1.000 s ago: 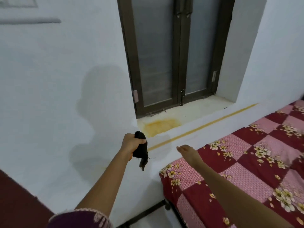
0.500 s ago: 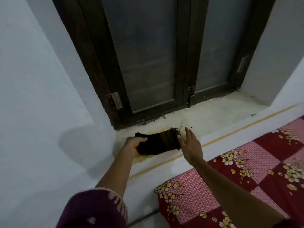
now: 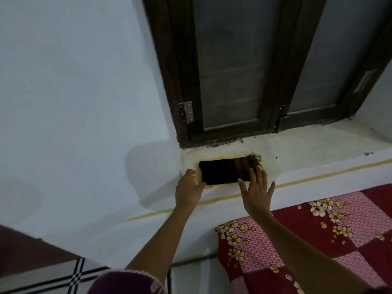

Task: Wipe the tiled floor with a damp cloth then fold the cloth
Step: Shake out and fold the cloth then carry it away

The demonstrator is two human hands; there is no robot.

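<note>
A dark cloth [image 3: 227, 170] lies spread as a flat rectangle on the pale window sill [image 3: 307, 145], over a yellow stain, its frayed threads sticking out at the right end. My left hand [image 3: 188, 189] is at the cloth's left edge, thumb up beside it and fingers at its front corner. My right hand [image 3: 256, 187] lies with straight, spread fingers on the cloth's right end.
A dark wooden window frame [image 3: 273, 81] with frosted panes stands right behind the sill. A bed with a red and pink floral quilt [image 3: 318, 240] is at the lower right. White wall fills the left. A black-and-white checked fabric [image 3: 63, 279] shows at the bottom left.
I have come closer to the window. The cloth hung bunched from my left hand, then reached the sill, and now lies spread flat with my right hand on it.
</note>
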